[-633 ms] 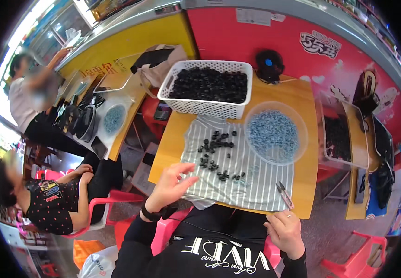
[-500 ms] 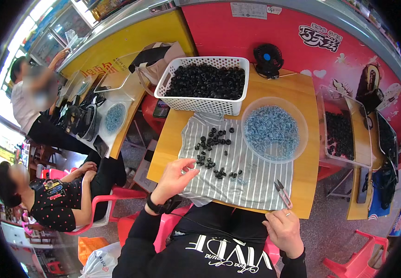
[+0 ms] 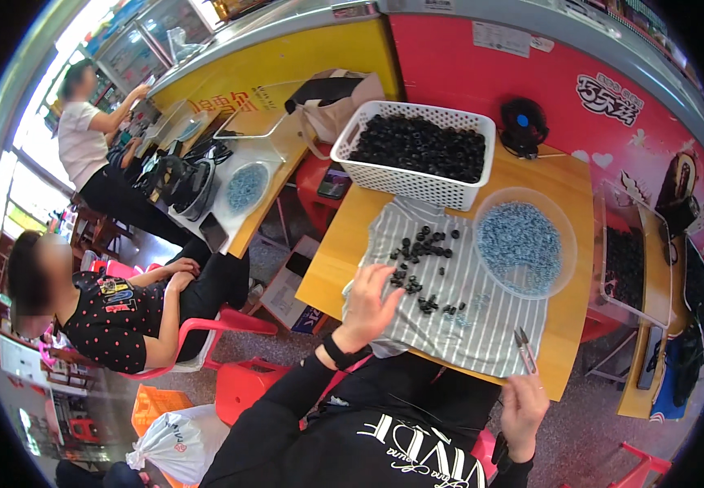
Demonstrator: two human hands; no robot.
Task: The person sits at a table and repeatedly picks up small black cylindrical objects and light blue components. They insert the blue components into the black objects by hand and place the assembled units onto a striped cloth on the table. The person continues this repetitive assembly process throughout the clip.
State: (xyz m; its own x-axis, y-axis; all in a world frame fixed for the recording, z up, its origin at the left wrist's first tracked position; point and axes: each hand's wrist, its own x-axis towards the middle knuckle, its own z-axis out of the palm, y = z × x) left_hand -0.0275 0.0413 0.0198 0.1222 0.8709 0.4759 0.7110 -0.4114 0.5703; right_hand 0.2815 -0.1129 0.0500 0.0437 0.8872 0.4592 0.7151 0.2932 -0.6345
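My left hand rests at the left edge of a grey-and-white striped cloth, thumb and fingers apart and nothing visible in it. Its fingertips are beside several small black ring-like pieces scattered on the cloth. At the table's front edge my right hand has its fingers curled together; whatever they hold, if anything, is hidden. Just above those fingers lie small thread snips, blades pointing away. A round clear tub of pale blue beads stands at the cloth's right.
A white perforated basket full of black pieces stands at the back, with a small black fan to its right. A clear tray is on a side table at right. Two people are at left, one seated on a red chair.
The whole view has swung, so the table sits further right in the picture. My right hand is now nearer the snips' handles. The black pieces look unmoved on the cloth.
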